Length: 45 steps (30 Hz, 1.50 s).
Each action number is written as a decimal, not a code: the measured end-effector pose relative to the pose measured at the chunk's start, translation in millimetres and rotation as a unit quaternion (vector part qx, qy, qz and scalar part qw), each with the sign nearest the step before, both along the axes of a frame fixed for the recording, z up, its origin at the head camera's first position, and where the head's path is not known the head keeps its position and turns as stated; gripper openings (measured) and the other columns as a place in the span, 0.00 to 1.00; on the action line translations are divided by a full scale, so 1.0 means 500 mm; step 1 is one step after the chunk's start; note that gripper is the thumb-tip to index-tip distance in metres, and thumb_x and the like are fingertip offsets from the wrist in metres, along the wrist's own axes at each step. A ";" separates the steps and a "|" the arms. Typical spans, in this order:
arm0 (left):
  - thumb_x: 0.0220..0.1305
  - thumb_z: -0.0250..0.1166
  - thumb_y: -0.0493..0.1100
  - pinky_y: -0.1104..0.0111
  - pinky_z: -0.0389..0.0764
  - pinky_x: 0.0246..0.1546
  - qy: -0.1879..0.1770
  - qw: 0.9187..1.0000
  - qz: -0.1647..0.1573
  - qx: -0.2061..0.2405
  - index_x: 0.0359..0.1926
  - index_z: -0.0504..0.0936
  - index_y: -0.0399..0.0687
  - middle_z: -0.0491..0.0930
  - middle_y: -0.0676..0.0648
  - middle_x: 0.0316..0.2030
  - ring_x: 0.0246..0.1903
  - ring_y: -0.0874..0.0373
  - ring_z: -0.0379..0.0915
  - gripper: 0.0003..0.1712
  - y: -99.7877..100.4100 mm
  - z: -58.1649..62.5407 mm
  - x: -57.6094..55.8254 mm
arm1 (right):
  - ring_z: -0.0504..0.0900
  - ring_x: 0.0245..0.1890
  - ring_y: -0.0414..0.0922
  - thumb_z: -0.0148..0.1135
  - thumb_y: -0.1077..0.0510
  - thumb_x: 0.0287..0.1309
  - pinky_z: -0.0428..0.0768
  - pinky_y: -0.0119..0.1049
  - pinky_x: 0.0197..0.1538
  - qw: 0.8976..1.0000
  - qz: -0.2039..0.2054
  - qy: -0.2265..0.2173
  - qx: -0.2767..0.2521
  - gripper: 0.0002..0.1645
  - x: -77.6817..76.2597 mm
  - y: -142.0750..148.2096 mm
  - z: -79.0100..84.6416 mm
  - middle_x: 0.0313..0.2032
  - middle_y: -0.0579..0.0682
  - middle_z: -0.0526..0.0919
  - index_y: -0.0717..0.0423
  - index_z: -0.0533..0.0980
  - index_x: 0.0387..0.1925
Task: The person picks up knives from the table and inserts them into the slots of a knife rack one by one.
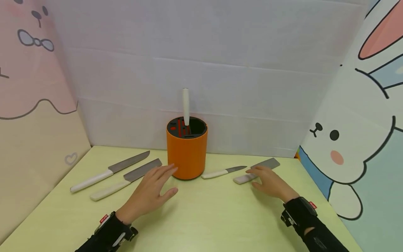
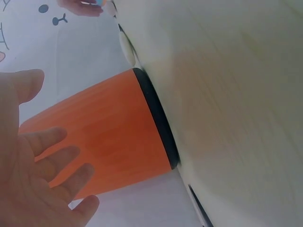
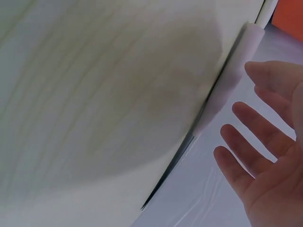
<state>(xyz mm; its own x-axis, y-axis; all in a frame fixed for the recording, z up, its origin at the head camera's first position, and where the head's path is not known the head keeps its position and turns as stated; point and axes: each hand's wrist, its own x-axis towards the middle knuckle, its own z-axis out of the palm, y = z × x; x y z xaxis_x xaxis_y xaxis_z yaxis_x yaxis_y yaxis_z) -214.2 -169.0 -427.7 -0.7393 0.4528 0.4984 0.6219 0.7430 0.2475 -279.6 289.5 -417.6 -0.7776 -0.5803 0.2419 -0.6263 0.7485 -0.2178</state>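
My left hand (image 1: 153, 191), fingers spread, reaches toward an orange knife block (image 1: 186, 155) that stands upright near the back wall. In the left wrist view its fingers overlap the block's side. A single white handle (image 1: 186, 105) sticks up from the slotted black top. Over on the right, my right hand (image 1: 271, 182) hovers at a white-handled cleaver (image 1: 245, 178), its fingers loosely extended over the handle. The right wrist view shows the cleaver handle (image 3: 229, 78) just off the fingertips, with nothing held. Left of that cleaver lies a small paring knife (image 1: 217, 173).
On the left of the table lie a long kitchen knife (image 1: 94, 181) and a second cleaver (image 1: 110, 190), their blades pointing to the back. A white sheet (image 1: 252, 87) closes off the back, and cartoon-printed panels (image 1: 355, 168) flank the table.
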 end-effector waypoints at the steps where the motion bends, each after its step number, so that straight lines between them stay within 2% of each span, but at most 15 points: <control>1: 0.72 0.71 0.55 0.39 0.61 0.75 -0.002 1.000 0.000 0.001 0.76 0.72 0.44 0.69 0.42 0.76 0.73 0.39 0.65 0.39 0.001 0.000 0.001 | 0.80 0.59 0.66 0.73 0.67 0.62 0.81 0.62 0.60 1.000 0.003 0.001 -0.001 0.25 -0.004 0.002 -0.005 0.58 0.66 0.82 0.64 0.81 0.61; 9: 0.72 0.71 0.54 0.37 0.65 0.72 -0.007 1.000 -0.004 0.004 0.76 0.72 0.43 0.68 0.40 0.76 0.73 0.38 0.65 0.38 0.004 -0.003 0.005 | 0.80 0.58 0.66 0.74 0.69 0.60 0.82 0.60 0.60 0.999 0.019 0.015 0.025 0.21 -0.025 0.001 -0.017 0.55 0.65 0.82 0.62 0.84 0.55; 15: 0.71 0.72 0.52 0.35 0.68 0.69 0.001 1.000 -0.014 0.011 0.75 0.73 0.42 0.69 0.39 0.76 0.72 0.37 0.67 0.38 0.008 -0.006 0.004 | 0.84 0.51 0.60 0.76 0.71 0.56 0.84 0.55 0.55 0.997 0.046 0.046 0.048 0.22 -0.041 0.000 -0.024 0.49 0.59 0.85 0.63 0.85 0.53; 23: 0.72 0.72 0.52 0.37 0.67 0.71 -0.024 1.000 -0.011 0.013 0.76 0.72 0.43 0.68 0.40 0.77 0.73 0.38 0.65 0.38 0.006 -0.004 0.006 | 0.86 0.43 0.54 0.76 0.72 0.55 0.87 0.48 0.49 0.993 0.078 0.070 0.055 0.18 -0.066 -0.007 -0.035 0.42 0.55 0.86 0.62 0.86 0.48; 29: 0.72 0.71 0.52 0.37 0.69 0.70 -0.027 0.999 -0.015 0.017 0.76 0.72 0.43 0.68 0.40 0.76 0.73 0.39 0.66 0.39 0.007 -0.003 0.007 | 0.86 0.41 0.53 0.76 0.72 0.57 0.87 0.46 0.47 0.994 0.083 0.064 0.041 0.15 -0.067 -0.008 -0.033 0.40 0.54 0.85 0.60 0.86 0.46; 45: 0.73 0.71 0.53 0.40 0.72 0.70 -0.031 0.999 -0.013 0.011 0.77 0.71 0.44 0.69 0.41 0.76 0.73 0.41 0.67 0.39 0.004 -0.008 0.002 | 0.85 0.42 0.52 0.76 0.69 0.59 0.86 0.45 0.47 0.995 0.075 0.042 0.056 0.15 -0.063 -0.010 -0.030 0.41 0.53 0.85 0.59 0.86 0.48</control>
